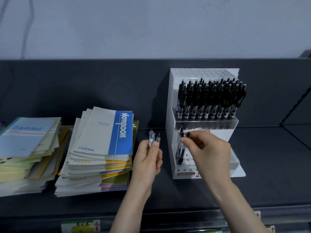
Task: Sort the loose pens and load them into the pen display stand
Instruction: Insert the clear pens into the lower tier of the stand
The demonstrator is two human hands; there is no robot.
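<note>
In our left fingers (155, 149) the pens (154, 139) look like clear glossy plastic; the pen (180, 158) in our right fingers (186, 142) too, black-tipped. Behind them the stand (170, 101) is smooth white plastic with a transparent shiny lip. Left of our left fingers, notebooks (104, 132) show matt paper covers.

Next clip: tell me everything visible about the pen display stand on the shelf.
The pen display stand is a white, plastic-looking stepped unit standing upright on the dark shelf. Its clear perforated upper tier holds dense rows of black pens; the rearmost holes are empty. The lower tier is mostly empty; at its left the right hand pinches a pen among a few others. Its front bears red labels.
</note>
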